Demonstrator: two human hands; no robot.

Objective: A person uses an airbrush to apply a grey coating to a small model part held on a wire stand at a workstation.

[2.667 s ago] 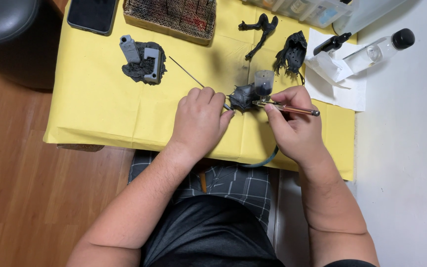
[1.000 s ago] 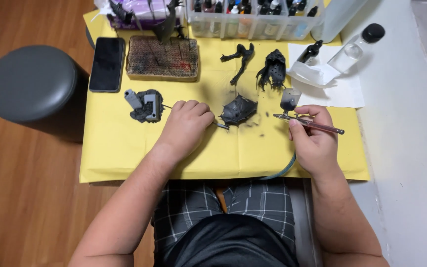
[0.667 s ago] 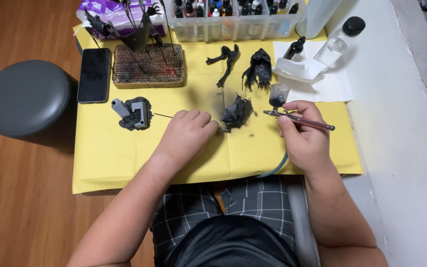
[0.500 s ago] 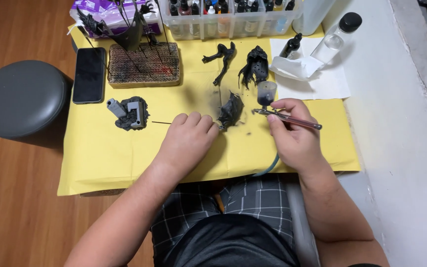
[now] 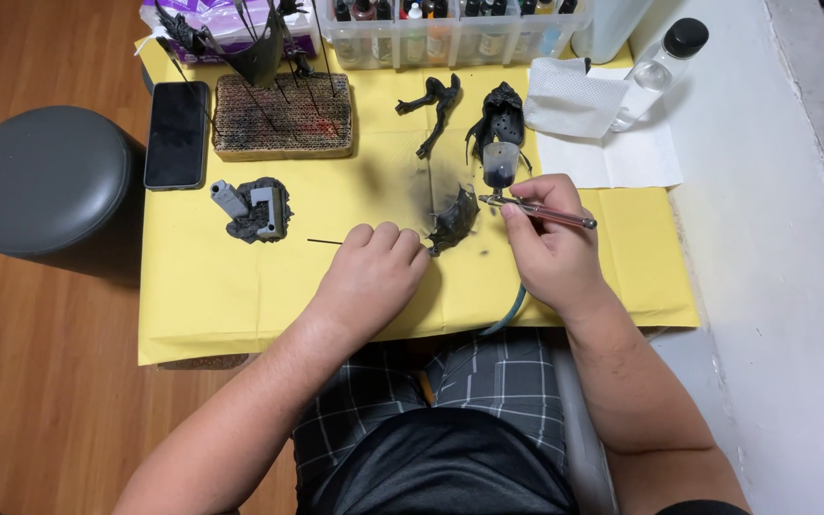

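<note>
Left hand (image 5: 372, 272) curled shut on thin wire stick (image 5: 324, 241); black model piece (image 5: 453, 221) sits at stick's far end, just past knuckles, over yellow sheet (image 5: 240, 296). Right hand (image 5: 547, 250) gripping airbrush (image 5: 538, 212), paint cup (image 5: 501, 167) on top, nozzle just beside black piece, maybe touching, hard to tell. Grey hose (image 5: 509, 313) drops off table edge. Grey model base (image 5: 252, 210) left of hands; phone (image 5: 176, 133) and cardboard block (image 5: 283, 116) behind.

Both forearms reach forward, the left hand (image 5: 374, 277) curled knuckles-up, the right hand (image 5: 550, 248) closed in a pinching grip.
</note>
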